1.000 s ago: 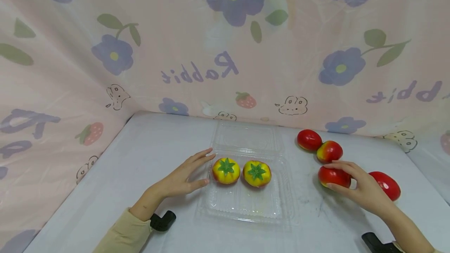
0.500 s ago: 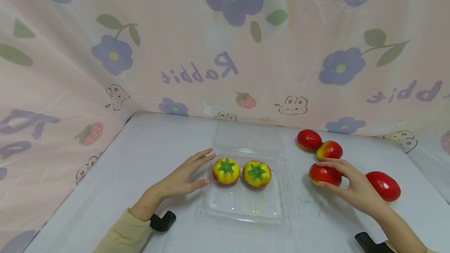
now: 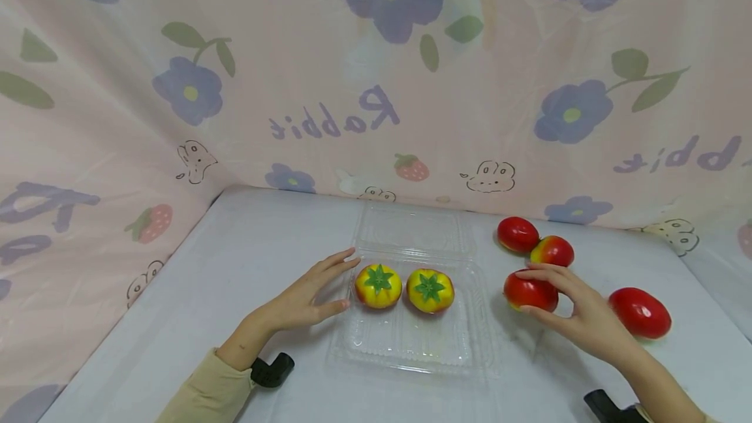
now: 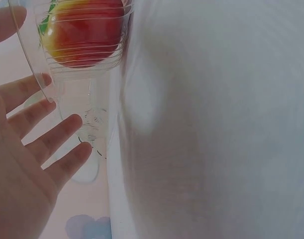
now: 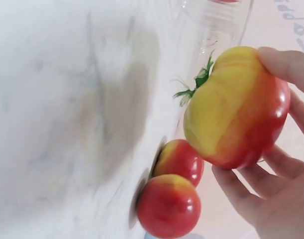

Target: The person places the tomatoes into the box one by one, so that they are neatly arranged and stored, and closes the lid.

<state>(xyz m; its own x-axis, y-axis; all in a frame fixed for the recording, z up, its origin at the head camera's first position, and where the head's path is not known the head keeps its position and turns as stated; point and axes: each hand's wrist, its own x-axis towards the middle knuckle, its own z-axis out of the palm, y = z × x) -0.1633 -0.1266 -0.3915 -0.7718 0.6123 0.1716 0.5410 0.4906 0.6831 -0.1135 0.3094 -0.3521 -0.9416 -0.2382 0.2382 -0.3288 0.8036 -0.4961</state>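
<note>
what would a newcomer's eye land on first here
Probably the two yellow-and-red tomatoes side by side in the open clear plastic container. Next, the shiny tomato that the right hand grips, to the container's right. Behind, mirrored "Rabbit" lettering on the flowered backdrop also stands out.

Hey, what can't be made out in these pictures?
Rightmost fruit, underside: head view, hidden by its own body.
One boxed fruit, upper part: left wrist view, cut off by top edge.
Clear box, most of it: right wrist view, cut off by top edge.
</note>
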